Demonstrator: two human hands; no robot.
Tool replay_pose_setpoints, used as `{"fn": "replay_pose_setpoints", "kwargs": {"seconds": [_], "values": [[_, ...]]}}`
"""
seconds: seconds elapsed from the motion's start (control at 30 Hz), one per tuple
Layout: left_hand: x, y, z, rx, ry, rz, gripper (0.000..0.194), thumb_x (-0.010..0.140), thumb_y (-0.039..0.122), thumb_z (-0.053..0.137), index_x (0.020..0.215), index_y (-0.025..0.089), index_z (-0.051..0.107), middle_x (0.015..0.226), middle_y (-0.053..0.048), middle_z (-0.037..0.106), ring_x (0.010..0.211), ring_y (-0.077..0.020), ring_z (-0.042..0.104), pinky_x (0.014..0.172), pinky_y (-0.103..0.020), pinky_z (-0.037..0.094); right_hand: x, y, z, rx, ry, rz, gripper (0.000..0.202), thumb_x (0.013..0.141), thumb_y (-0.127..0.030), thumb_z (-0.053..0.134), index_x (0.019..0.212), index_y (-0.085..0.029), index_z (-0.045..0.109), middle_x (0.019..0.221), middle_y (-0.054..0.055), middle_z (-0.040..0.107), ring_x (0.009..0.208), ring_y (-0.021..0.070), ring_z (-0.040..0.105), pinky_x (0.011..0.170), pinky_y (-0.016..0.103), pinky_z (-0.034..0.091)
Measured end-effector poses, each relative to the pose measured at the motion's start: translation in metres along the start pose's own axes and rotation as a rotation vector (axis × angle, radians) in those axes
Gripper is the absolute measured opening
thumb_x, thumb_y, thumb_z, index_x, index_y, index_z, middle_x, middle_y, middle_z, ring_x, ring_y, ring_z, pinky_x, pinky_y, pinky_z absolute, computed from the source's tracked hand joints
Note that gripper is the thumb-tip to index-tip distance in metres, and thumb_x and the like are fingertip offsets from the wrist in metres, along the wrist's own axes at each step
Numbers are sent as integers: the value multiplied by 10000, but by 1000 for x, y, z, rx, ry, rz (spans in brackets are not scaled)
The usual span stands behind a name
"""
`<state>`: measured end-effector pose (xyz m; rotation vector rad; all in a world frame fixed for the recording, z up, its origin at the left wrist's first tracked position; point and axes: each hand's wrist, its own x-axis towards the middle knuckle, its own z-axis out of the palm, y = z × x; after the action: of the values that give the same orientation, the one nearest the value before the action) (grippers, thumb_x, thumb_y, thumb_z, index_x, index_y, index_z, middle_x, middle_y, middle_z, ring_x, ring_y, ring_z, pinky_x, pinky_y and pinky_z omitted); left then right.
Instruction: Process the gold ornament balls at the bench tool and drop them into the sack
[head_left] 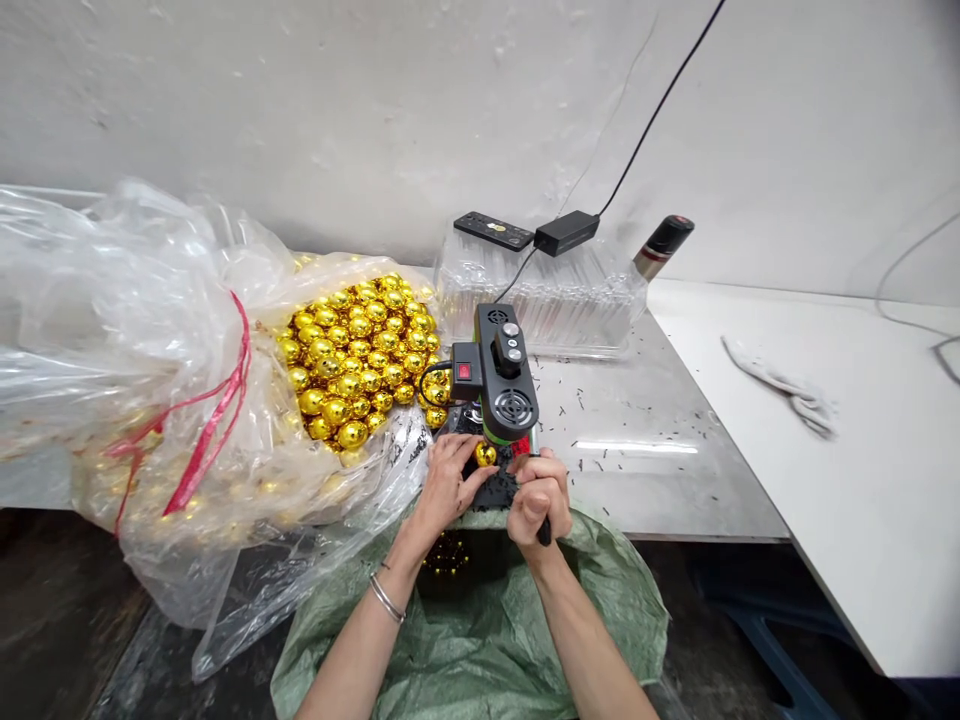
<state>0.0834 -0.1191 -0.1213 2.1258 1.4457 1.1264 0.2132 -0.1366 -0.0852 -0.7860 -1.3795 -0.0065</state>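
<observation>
A shiny gold ball (485,454) sits under the front end of a small black machine (504,375) with round vents, knobs and a red switch. My left hand (448,475) has its fingers and thumb at the ball's left and lower sides, closed on it. Just right of the ball, my right hand (541,497) is wrapped round a black handle (544,532), whose end sticks out below the fist. What the handle belongs to is hidden by the fingers. Small black scraps lie on the machine's base (495,490).
Many gold balls (360,350) spill from a clear plastic bag (187,420) on the left. A green sack (480,640) hangs open below the table edge. Behind the machine stand a clear plastic container (547,300), a power adapter (568,232) and a dark cylinder (664,247). A glove (780,385) lies right.
</observation>
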Motion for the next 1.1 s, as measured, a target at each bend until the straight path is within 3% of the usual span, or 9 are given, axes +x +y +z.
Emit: {"fn": "replay_pose_setpoints", "kwargs": {"seconds": [0.13,0.3,0.5,0.63,0.77,0.83,0.93,1.1], "values": [[0,0,0,-7,17,5,323,928,365,663,1199,190,654,1124,-107,687,1065,-259,598,924,-420,490,0,2,-3,1,-61,0,337,1032,-289,335,733,-230,479,773,-14,514,673,145,578,855,439,510],[0,-3,3,-16,20,3,333,918,378,673,1188,184,669,1112,-114,694,1059,-268,598,919,-431,488,8,-1,-7,-9,-145,-90,316,1026,-279,360,735,-231,474,756,-10,514,675,145,558,690,357,488],[3,0,1,-37,52,5,326,898,369,698,1161,178,681,1097,-118,706,1031,-275,614,934,-471,492,54,-36,-8,17,-70,114,348,992,-186,401,649,-225,449,644,-13,472,664,153,525,591,304,393],[-21,11,-9,-44,59,30,337,921,361,663,1219,204,653,1131,-117,683,1072,-273,619,964,-473,506,82,-55,-9,31,-134,235,357,997,-172,430,643,-216,428,666,-21,471,669,128,501,635,289,390],[-43,18,-22,-27,41,60,485,884,457,693,1300,222,609,1197,-130,648,1130,-290,617,962,-466,532,77,-55,-9,28,-130,204,345,998,-156,422,657,-214,439,683,-19,479,686,125,501,648,285,391],[-35,16,-30,-13,129,26,431,934,429,628,1303,210,599,1226,-141,633,1147,-280,618,972,-447,532,71,-53,-8,22,-118,185,343,996,-154,418,659,-216,444,680,-17,476,684,130,500,639,288,386],[-2,6,-38,110,253,-107,289,1001,258,472,1225,166,629,1197,-163,645,1131,-272,624,976,-435,517,66,-51,-7,10,-101,169,350,993,-158,412,650,-220,439,666,-13,470,673,140,498,621,297,379],[41,-6,-33,324,90,-340,247,938,240,567,1135,113,644,1071,-191,699,1035,-320,655,927,-453,503,64,-49,-8,-2,-102,149,345,987,-152,415,650,-223,440,668,-10,485,692,148,518,637,303,393]]}}
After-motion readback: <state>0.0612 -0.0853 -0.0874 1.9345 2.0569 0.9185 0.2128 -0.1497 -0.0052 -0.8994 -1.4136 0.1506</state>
